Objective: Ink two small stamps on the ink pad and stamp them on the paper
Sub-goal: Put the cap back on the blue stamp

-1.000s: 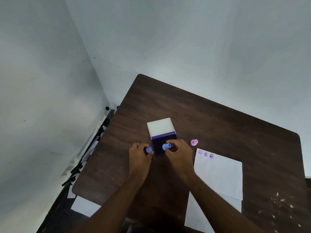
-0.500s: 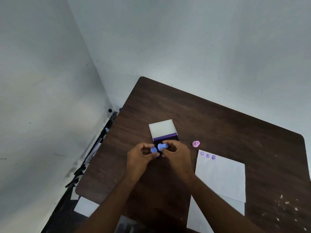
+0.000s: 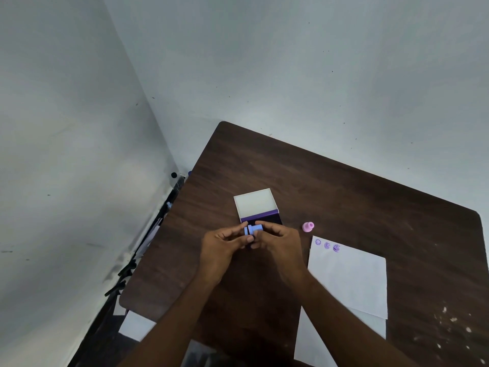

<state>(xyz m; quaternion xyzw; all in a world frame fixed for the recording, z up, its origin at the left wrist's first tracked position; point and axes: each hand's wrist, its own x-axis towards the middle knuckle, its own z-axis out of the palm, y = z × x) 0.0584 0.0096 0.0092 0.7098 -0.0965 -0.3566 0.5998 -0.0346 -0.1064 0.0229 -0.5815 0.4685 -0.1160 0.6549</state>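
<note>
Both hands meet just near of the open ink pad point(image 3: 260, 218), the left hand point(image 3: 221, 246) and right hand point(image 3: 277, 241) each with its grip pinched on a small blue stamp point(image 3: 253, 230); the two look pressed end to end, probably so they can be inked together. The stamps are smooth moulded plastic with flanged round ends. The matte white paper point(image 3: 349, 282) lies flat on the dark wood-grain bench point(image 3: 344, 197) to the right, three purple prints along its far edge, a pink stamp point(image 3: 308, 226) just beyond it.

I see a dark wooden table point(image 3: 344, 197) set into a corner of pale walls point(image 3: 291, 62). White specks point(image 3: 449, 319) dot its right side, and I spot dark clutter point(image 3: 127, 274) on the floor left of it.
</note>
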